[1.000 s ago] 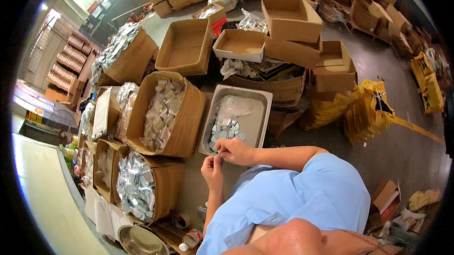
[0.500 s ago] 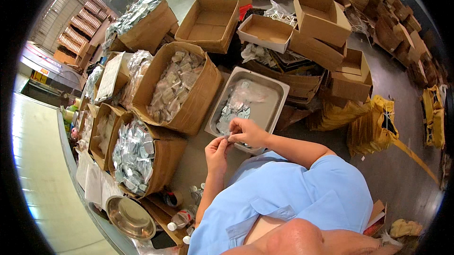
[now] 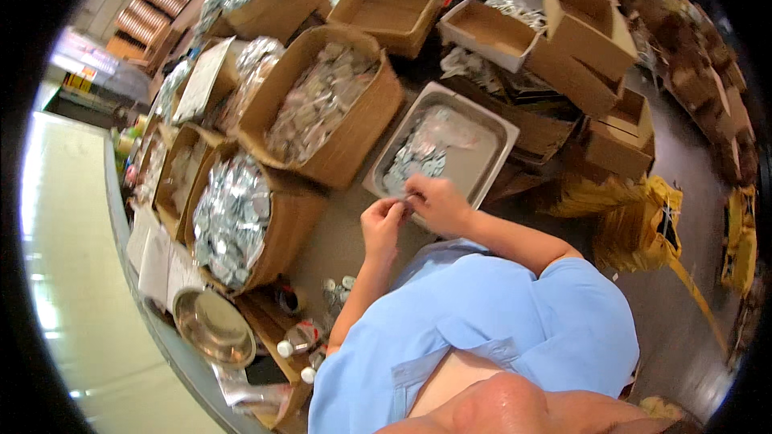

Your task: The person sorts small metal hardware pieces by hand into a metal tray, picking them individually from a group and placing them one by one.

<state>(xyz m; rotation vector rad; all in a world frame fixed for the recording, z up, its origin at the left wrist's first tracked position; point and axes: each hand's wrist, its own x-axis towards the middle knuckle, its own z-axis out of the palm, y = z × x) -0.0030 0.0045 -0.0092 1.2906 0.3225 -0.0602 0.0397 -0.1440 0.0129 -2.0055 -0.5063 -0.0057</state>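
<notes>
Just above the near side of a shallow metal tray (image 3: 490,185), my two hands meet fingertip to fingertip. My left hand (image 3: 381,226) pinches with thumb and forefinger. Against it, my right hand (image 3: 441,204) is closed in a pinch too. Whatever small thing lies between the fingertips is hidden and slightly blurred. In the tray, many small grey metal pieces (image 3: 422,162) are heaped toward the left, with a crumpled clear plastic bag (image 3: 454,130) beside them.
Left of the tray stands a large carton (image 3: 384,112) of small bagged parts. Nearer is a carton (image 3: 297,221) of shiny metal parts. A steel bowl (image 3: 213,328) and a plastic bottle (image 3: 299,339) sit lower left. Cartons (image 3: 583,24) are stacked at the right.
The whole view has shifted, so the tray and cartons appear higher. My hands stay together in the same pinch near the tray's near side.
</notes>
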